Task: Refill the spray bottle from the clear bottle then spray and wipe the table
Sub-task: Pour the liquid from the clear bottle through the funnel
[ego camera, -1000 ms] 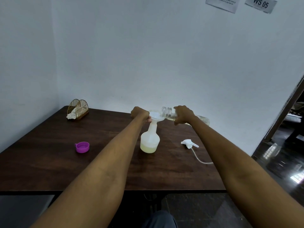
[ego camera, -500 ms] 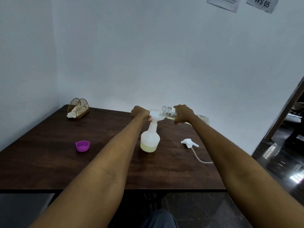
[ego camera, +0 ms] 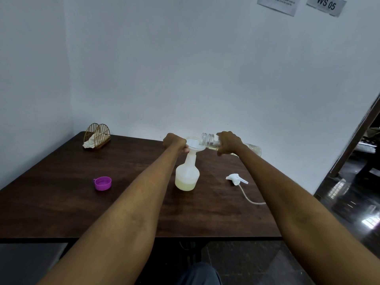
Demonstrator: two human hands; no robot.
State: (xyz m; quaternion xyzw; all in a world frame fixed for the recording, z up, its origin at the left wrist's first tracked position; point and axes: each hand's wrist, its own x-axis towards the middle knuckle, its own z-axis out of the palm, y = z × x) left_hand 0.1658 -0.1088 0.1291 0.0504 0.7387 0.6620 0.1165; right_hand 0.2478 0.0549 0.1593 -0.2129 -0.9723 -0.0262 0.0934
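Both arms reach far out. The left hand holds the white funnel on the spray bottle, mid-counter; its fingers are curled, mostly hidden. The right hand grips the tipped clear bottle, mouth over the funnel. The trigger sprayer lies right of the spray bottle, near the counter's edge.

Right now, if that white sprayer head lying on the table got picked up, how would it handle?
The sprayer head is small white plastic, so it is probably light and stiff. Its thin dip tube curves away across the table, so it likely flexes and dangles when lifted, perhaps dripping. It lies on its side, so it is unlikely to roll.
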